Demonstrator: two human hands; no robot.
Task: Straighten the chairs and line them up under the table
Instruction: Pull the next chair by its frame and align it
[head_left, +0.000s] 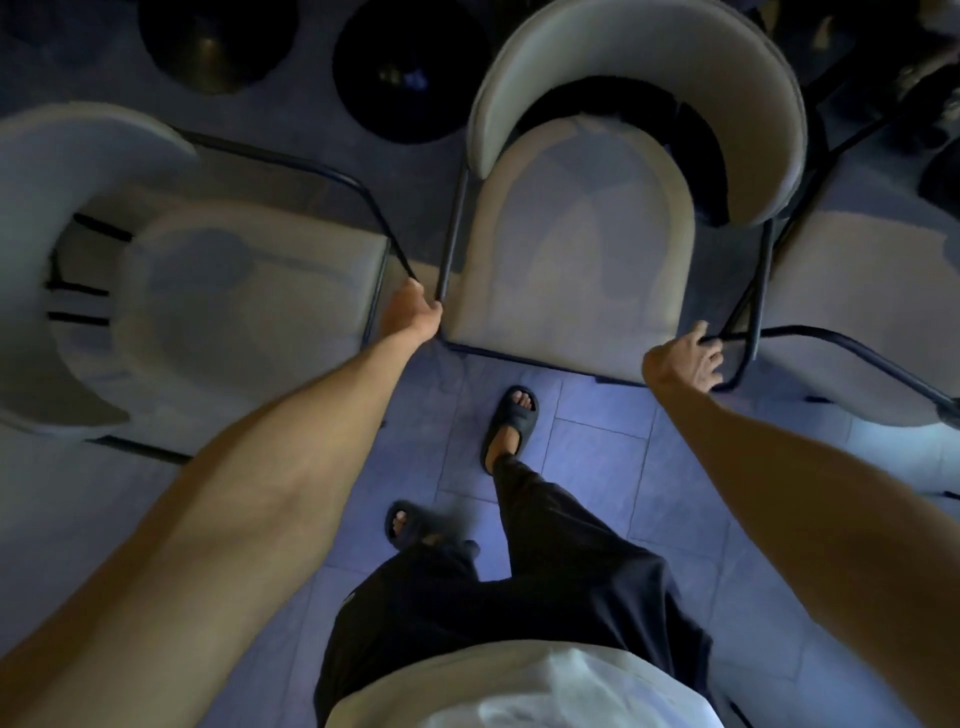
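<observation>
The person stands over the middle chair (571, 249), both arms stretched down to its front corners. The left hand (413, 312) is closed round the dark tube (451, 228) at the seat's left front corner. The right hand (685, 361) curls its fingers over the frame at the right front corner, where this chair's tubing meets that of the right chair (857, 312); I cannot tell which of the two tubes it holds.

The chair looks light: thin black metal tubing, stiff, carrying a padded seat with a rounded far end and a curved, padded backrest (639, 67) in pale, smooth upholstery. I would expect it to slide readily on the tiled floor (597, 447) and perhaps scrape. The frame is the sound place to grip, as here; the padding would give under the fingers.

The left chair (208, 312) sits just beside it, turned askew, its backrest to the left. The frames of all three nearly touch, so they may snag. No tabletop is clearly visible; dark round shapes (410, 73) lie beyond.
</observation>
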